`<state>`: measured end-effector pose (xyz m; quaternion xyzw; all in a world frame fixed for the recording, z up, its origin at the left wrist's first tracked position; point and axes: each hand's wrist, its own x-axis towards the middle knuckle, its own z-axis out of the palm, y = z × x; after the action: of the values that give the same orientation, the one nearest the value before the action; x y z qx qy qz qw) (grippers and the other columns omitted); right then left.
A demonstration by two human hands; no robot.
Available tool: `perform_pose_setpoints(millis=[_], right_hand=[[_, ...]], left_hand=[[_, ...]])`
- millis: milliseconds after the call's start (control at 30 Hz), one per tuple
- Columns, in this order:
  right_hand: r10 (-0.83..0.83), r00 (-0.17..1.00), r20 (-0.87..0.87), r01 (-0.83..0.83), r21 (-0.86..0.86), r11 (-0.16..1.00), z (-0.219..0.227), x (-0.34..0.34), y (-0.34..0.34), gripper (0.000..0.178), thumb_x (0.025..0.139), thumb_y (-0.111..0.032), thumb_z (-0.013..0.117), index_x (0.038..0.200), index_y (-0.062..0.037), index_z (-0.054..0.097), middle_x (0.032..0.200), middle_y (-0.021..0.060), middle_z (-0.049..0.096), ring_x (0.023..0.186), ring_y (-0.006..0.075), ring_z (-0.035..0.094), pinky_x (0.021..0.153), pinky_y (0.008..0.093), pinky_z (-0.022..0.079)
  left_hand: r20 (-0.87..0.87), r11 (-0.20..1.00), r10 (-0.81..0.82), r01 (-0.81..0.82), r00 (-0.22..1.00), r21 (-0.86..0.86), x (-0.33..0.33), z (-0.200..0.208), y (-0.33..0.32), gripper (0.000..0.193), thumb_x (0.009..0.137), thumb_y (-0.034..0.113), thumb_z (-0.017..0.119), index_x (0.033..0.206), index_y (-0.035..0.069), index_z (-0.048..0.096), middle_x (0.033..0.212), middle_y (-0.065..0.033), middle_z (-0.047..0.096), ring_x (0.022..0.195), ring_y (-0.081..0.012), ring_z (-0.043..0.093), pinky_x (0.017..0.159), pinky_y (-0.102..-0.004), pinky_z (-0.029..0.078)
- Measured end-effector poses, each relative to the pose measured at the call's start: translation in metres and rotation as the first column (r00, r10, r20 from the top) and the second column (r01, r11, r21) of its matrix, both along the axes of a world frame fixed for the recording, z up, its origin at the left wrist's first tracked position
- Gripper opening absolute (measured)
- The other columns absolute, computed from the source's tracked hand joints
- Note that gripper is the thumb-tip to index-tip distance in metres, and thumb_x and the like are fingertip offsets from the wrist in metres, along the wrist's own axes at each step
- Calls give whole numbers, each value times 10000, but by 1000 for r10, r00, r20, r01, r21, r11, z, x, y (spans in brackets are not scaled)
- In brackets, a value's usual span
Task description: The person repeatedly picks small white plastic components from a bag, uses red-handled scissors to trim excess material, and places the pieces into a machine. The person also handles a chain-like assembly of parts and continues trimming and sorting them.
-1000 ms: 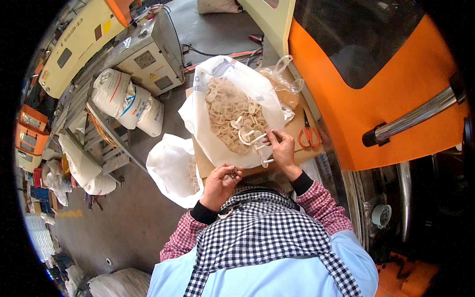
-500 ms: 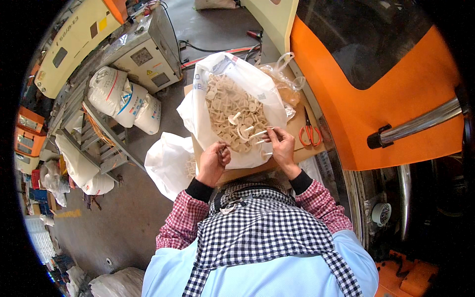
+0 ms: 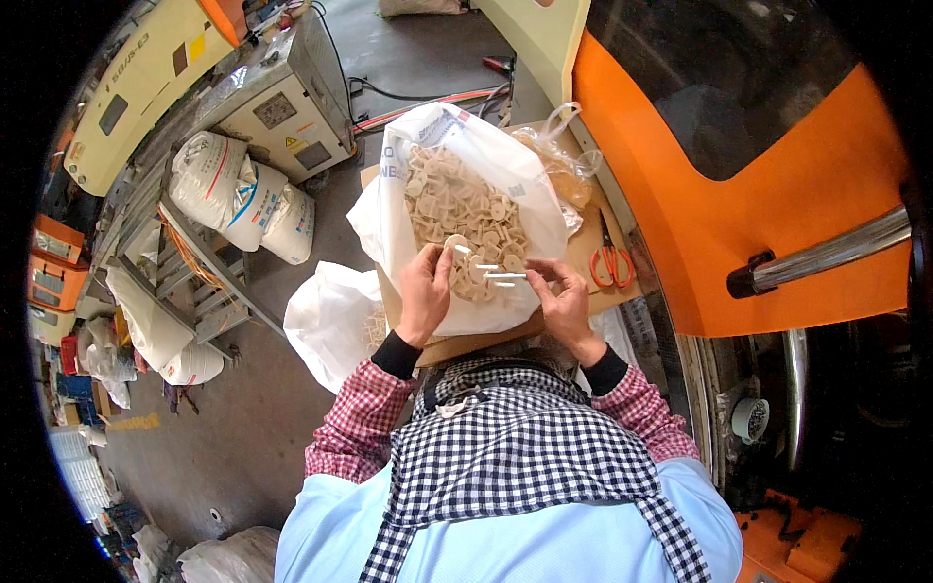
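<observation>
A large white sack (image 3: 394, 228) stands wide open in front of me, filled with beige plastic pieces (image 3: 442, 189), many of them discs with short stems. Over its near side, my left hand (image 3: 426, 296) is closed, thumb and fingers pinching at a beige disc with a stem (image 3: 455, 242). My right hand (image 3: 566, 309) pinches the end of a thin white plastic stick (image 3: 505, 276). Several similar pale sticks lie close to it; whether they are joined together cannot be made out.
Red-handled scissors (image 3: 610, 266) lie on cardboard (image 3: 583, 243) to the right, near a clear plastic bag (image 3: 564, 175). An orange machine door (image 3: 671, 233) with a metal bar handle (image 3: 831, 251) flanks the right. A second white sack (image 3: 330, 321) and a metal ladder (image 3: 228, 282) are at left.
My left hand has moved up and forward over the sack and now pinches at the disc. My right hand has shifted slightly down and right, still pinching a white stick.
</observation>
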<state>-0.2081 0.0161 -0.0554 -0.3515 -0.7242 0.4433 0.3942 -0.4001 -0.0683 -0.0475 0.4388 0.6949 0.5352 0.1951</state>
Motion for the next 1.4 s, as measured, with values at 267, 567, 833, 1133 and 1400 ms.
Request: perform_pose_setpoints(millis=[267,567,833,1133,1400], right_hand=[[305,948,88,-318,244,916,56,-21,3,382,771,-107,682,1126,-3,588,1024,145,629,893,224,612,750,296,491],[393,917,-72,-373,201,906,42,-22,12,230,807,35,590,1033,34,630,909,142,649,810,193,623,687,275,514],[268,962,54,-258,507,822,49,-23,16,167,787,53,610,947,27,648,916,126,658,798,204,634,684,276,509],[525,842,-122,-403,504,764,88,-100,-43,241,738,108,591,959,32,650,996,140,643,881,242,632,753,294,504],[666,738,114,-636,449,628,69,-155,-41,258,788,13,577,1039,-18,625,1097,139,606,944,291,612,817,331,500]], left_hand=[[-387,997,-38,60,921,46,36,32,-19,67,866,65,553,911,18,538,644,-179,562,575,-321,590,487,-366,431],[-289,995,-6,35,957,95,43,35,-19,61,873,54,538,860,-5,536,626,-183,529,533,-306,563,480,-346,412],[185,993,114,-119,976,15,32,1,-12,202,895,145,544,834,-45,574,628,-89,540,578,-112,480,518,-266,389],[670,959,-80,-125,738,253,66,-55,-17,231,917,186,522,1026,-17,511,922,-91,536,799,-118,494,692,-271,429],[709,892,-194,-179,678,415,61,-114,-14,231,945,142,466,1127,0,484,1101,-69,516,977,-104,485,808,-247,416]])
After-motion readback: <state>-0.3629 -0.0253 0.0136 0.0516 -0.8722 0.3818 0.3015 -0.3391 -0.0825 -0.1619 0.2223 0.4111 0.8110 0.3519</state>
